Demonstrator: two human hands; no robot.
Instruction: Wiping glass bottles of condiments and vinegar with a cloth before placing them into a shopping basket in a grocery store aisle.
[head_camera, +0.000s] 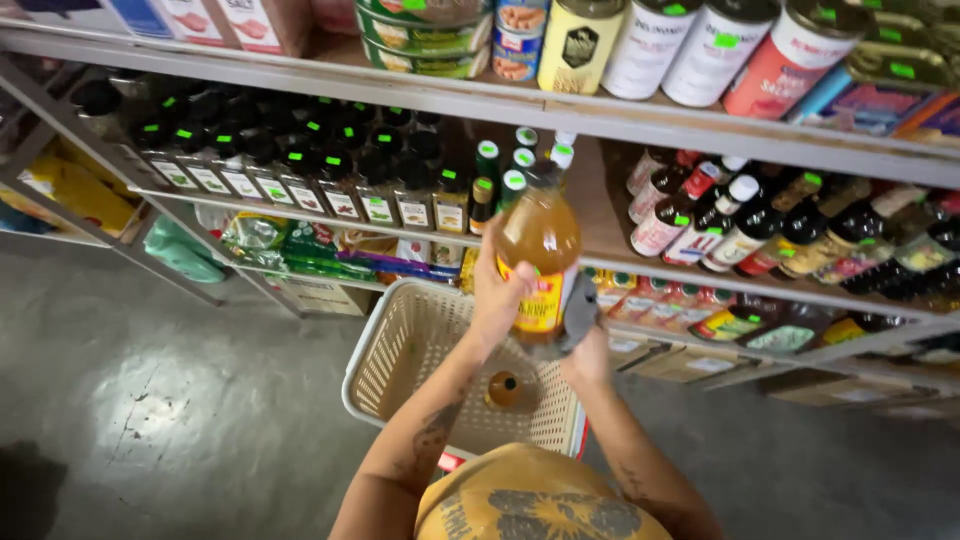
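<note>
My left hand (497, 295) is wrapped around the side of a clear bottle of amber liquid with a red and yellow label (541, 262), gripping it upright. My right hand (585, 345) is under the bottle's base holding a grey cloth (578, 312) against it; I cannot tell how far those fingers are curled. The bottle sits directly above the cream plastic lattice basket (400, 350), near the basket's far rim. Inside the basket, below the bottle, a second amber bottle (503, 389) lies against the mesh, with bare mesh left of it. Just beyond the held bottle runs the grey metal shelf edge (300, 215), lined with dark bottles with green caps (290, 165). Left of the basket the grey concrete floor (150, 400) lies open.
</note>
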